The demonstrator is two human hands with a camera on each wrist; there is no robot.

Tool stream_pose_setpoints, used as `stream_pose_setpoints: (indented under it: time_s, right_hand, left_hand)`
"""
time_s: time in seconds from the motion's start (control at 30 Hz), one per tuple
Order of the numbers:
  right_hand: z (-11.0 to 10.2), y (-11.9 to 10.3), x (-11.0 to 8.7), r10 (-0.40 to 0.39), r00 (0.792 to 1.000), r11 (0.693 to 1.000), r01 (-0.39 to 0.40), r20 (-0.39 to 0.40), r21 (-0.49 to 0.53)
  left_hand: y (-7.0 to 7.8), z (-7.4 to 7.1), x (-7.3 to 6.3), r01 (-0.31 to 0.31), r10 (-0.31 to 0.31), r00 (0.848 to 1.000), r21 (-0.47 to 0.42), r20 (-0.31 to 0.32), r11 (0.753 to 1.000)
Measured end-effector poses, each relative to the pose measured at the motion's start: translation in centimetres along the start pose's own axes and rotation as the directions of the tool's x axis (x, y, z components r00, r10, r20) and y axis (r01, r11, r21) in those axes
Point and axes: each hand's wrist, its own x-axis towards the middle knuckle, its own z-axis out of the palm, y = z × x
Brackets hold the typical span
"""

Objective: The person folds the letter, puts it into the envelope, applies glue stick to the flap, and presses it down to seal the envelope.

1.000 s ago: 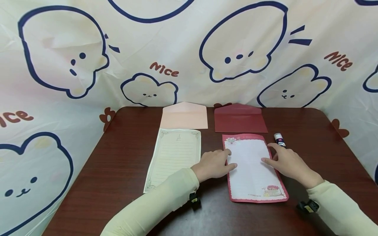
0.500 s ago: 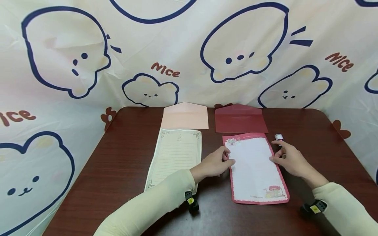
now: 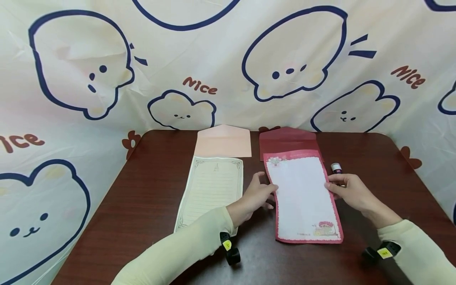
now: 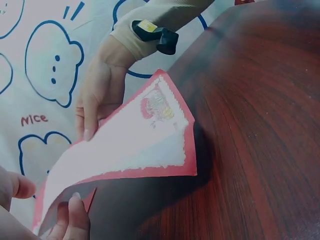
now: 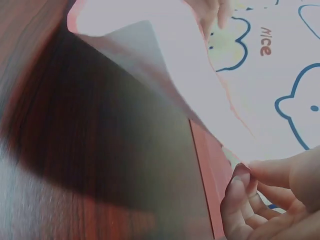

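Observation:
A pink-bordered sheet of letter paper (image 3: 303,198) is lifted off the table and bends between both hands. My left hand (image 3: 252,196) pinches its left edge, thumb on top and fingers beneath. On the opposite edge, my right hand (image 3: 353,192) pinches the sheet between thumb and fingertips, seen close up in the right wrist view (image 5: 272,192). The sheet's top end overlaps the lower part of a dark red envelope (image 3: 288,139). In the left wrist view the paper (image 4: 125,145) curves, its printed corner raised above its shadow.
A cream lined letter sheet (image 3: 210,186) lies left, partly behind the left forearm. Above it sits a pale pink envelope (image 3: 223,144), flap up. A small glue stick (image 3: 336,168) lies just beyond the right hand. A patterned cloth (image 3: 228,59) hangs behind the brown table (image 3: 142,206).
Both hands have taken hold of the pink-bordered sheet's edges and raised it. It has moved away from the person, its top end now over the red envelope.

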Motion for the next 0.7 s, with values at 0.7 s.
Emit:
stream_pose_setpoints:
  time_s: [0.7]
  right_hand:
    - [0.6,-2.3,-1.3,-0.073,0.989,0.967,0.04,0.128,0.25]
  left_hand:
    - [0.9,-2.1,-0.7,-0.204,0.201,0.979,0.108,0.038,0.973]
